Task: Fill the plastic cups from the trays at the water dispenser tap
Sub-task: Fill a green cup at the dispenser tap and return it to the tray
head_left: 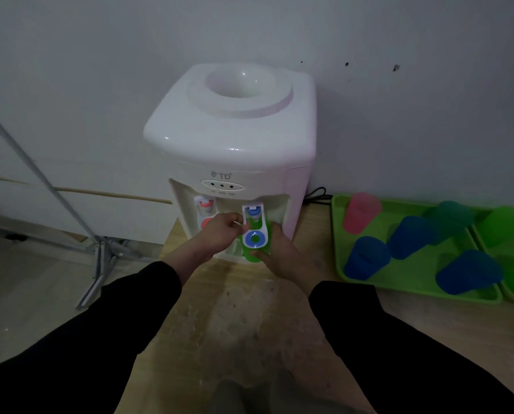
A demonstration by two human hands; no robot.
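Your right hand (279,252) grips the green cup (257,252) under the blue tap (254,222); your left hand (222,231) pinches its lever.

— What do we see of our own body?
— Our long black fabric sleeves (106,333), plain and unmarked, ending just short of the wrists.
— And beyond the cuffs?
— Our bare left hand (219,231) at eleven o'clock, bare right hand (279,252) at one.
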